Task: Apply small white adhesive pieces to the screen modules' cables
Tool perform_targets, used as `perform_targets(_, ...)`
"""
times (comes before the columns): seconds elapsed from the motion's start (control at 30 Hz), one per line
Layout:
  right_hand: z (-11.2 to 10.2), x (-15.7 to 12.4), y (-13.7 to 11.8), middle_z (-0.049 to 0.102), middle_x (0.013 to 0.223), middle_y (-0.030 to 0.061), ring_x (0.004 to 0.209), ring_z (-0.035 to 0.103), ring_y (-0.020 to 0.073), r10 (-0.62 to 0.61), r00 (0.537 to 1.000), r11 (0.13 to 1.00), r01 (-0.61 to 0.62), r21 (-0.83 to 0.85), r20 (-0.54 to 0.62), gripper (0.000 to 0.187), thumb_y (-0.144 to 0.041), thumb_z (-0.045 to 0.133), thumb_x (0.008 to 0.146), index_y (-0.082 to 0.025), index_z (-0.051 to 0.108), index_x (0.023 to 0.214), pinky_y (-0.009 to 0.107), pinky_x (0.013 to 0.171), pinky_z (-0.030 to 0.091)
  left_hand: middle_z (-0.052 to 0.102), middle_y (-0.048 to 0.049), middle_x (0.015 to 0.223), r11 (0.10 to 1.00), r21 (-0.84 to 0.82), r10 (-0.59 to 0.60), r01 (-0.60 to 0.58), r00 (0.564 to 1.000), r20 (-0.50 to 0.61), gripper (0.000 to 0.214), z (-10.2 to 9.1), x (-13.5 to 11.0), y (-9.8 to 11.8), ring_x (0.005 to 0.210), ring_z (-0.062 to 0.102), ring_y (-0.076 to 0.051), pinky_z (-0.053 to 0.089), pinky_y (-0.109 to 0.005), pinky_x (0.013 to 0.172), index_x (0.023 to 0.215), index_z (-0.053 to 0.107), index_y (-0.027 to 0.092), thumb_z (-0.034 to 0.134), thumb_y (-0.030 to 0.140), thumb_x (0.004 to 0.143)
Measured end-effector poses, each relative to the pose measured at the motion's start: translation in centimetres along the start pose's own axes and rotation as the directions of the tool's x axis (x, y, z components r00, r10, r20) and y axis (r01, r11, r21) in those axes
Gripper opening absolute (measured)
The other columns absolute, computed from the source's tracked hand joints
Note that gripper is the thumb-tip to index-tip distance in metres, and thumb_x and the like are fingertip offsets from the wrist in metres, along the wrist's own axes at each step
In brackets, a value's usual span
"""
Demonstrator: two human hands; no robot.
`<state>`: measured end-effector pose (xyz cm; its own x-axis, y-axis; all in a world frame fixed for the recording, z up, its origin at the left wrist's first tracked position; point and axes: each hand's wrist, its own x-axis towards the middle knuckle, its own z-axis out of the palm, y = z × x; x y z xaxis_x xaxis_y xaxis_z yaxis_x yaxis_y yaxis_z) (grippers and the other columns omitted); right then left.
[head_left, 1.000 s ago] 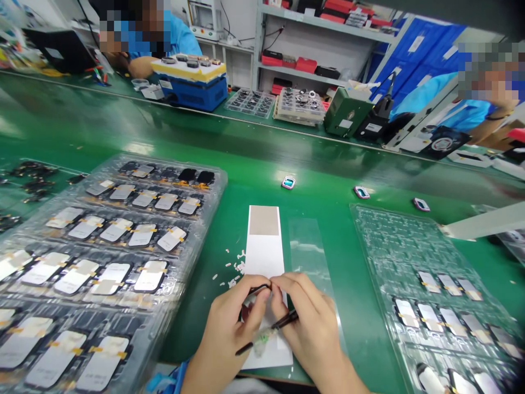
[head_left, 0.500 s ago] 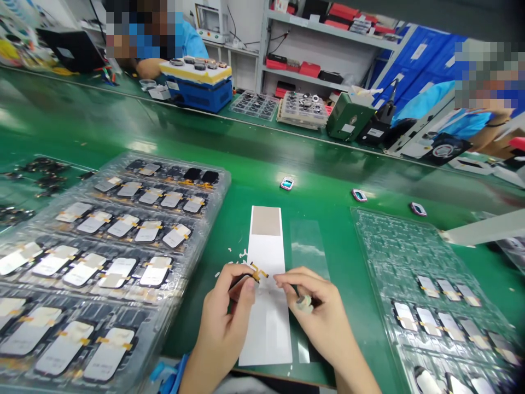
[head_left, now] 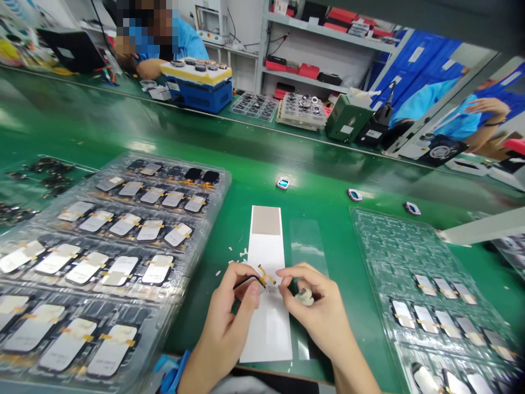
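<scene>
Evidently, the left hand (head_left: 228, 307) pinches a small screen (head_left: 245, 284) above the white card (head_left: 268, 246), apparently so its ribbon (head_left: 266, 275) stands free; the right hand (head_left: 319, 306) curls its fingers round a pale item (head_left: 304, 296), fingertips nearly meeting.

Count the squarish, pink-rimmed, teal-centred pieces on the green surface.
3: left piece beyond the white paper strip; middle piece and right piece beyond the right-hand clear plastic tray.

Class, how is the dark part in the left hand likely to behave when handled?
The dark part is probably light: the left hand holds it between thumb and fingers. Its thin, branching yellow ribbon likely flexes and could crease. Being flat, it seems unlikely to roll.
</scene>
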<state>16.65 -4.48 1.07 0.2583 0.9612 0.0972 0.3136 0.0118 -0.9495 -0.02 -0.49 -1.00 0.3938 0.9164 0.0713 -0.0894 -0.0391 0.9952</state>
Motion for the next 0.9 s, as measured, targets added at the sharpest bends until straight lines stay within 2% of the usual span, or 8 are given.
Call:
perform_targets(0.07, -0.1, 0.2, -0.3, 0.059, 0.074, 0.0, 0.065, 0.055, 0.0124, 0.009, 1.0, 1.0, -0.008, 0.025, -0.029, 0.016, -0.018, 0.069, 0.075, -0.024, 0.076, 0.088, 0.022, 0.053, 0.037, 0.05, 0.0029, 0.079, 0.999, -0.045, -0.01, 0.011, 1.0, 0.024, 0.019, -0.1, -0.2, 0.3, 0.067, 0.048, -0.011, 0.039, -0.022, 0.062, 0.097, 0.049, 0.023, 0.046, 0.041, 0.102)
perform_targets(0.13, -0.1, 0.3, -0.7, 0.057, 0.073, -0.0004, 0.058, 0.05, 0.0096, 0.049, 0.998, 0.995, -0.047, 0.083, -0.026, 0.009, -0.025, 0.069, 0.08, -0.023, 0.076, 0.085, 0.022, 0.053, 0.035, 0.05, 0.0024, 0.078, 0.994, -0.091, -0.052, 0.061, 0.994, 0.101, 0.023, -0.2, -0.4, 0.8, 0.067, 0.048, -0.012, 0.039, -0.023, 0.062, 0.095, 0.047, 0.023, 0.046, 0.045, 0.102)
perform_targets(0.27, -0.1, 0.2, -0.9, 0.056, 0.072, 0.0003, 0.05, 0.039, 0.0067, 0.148, 0.981, 0.952, -0.176, 0.25, 0.127, 0.018, -0.035, 0.069, 0.083, -0.018, 0.073, 0.079, 0.023, 0.049, 0.028, 0.049, 0.0026, 0.073, 0.987, -0.099, -0.1, 0.129, 0.963, 0.251, 0.027, -0.2, -0.5, 1.3, 0.066, 0.047, -0.013, 0.038, -0.025, 0.062, 0.093, 0.044, 0.022, 0.043, 0.047, 0.102)
perform_targets(0.37, 0.1, 0.0, -0.6, 0.05, 0.064, -0.0019, 0.048, 0.03, 0.0061, 0.2, 0.954, 0.908, -0.266, 0.323, 0.225, 0.025, -0.042, 0.072, 0.082, -0.017, 0.071, 0.077, 0.023, 0.046, 0.021, 0.045, 0.004, 0.07, 0.987, -0.08, -0.114, 0.138, 0.96, 0.255, 0.025, 0.0, -0.5, 0.9, 0.062, 0.043, -0.012, 0.033, -0.025, 0.056, 0.093, 0.042, 0.023, 0.044, 0.046, 0.102)
perform_targets(0.57, 0.1, -0.2, -0.2, 0.03, 0.048, -0.0088, 0.046, 0.02, 0.0061, 0.237, 0.937, 0.875, -0.321, 0.363, 0.257, 0.029, -0.045, 0.074, 0.079, -0.016, 0.069, 0.075, 0.024, 0.046, 0.013, 0.038, 0.0062, 0.067, 0.994, 0.013, -0.112, 0.112, 0.964, 0.242, 0.022, 0.1, -0.3, 0.7, 0.056, 0.036, -0.012, 0.03, -0.024, 0.053, 0.092, 0.042, 0.023, 0.043, 0.042, 0.103)
perform_targets(0.77, 0.0, -0.3, 0.3, 0.029, 0.048, -0.0097, 0.047, 0.019, 0.0059, 0.286, 0.911, 0.874, -0.375, 0.31, 0.296, 0.03, -0.045, 0.07, 0.084, -0.016, 0.066, 0.077, 0.023, 0.046, 0.015, 0.041, 0.0049, 0.071, 0.993, 0.07, -0.106, 0.09, 0.956, 0.274, 0.02, 0.1, -0.2, 1.0, 0.059, 0.037, -0.012, 0.03, -0.024, 0.053, 0.093, 0.041, 0.024, 0.04, 0.04, 0.104)
perform_targets(0.9, 0.1, -0.4, 0.5, 0.026, 0.048, -0.0105, 0.046, 0.019, 0.0064, 0.282, 0.918, 0.891, -0.358, 0.278, 0.279, 0.031, -0.046, 0.07, 0.084, -0.017, 0.063, 0.076, 0.023, 0.047, 0.016, 0.039, 0.0052, 0.071, 0.99, 0.039, -0.14, 0.135, 0.943, 0.3, 0.019, 0.0, -0.2, 1.1, 0.061, 0.036, -0.013, 0.031, -0.024, 0.056, 0.098, 0.04, 0.025, 0.038, 0.042, 0.104)
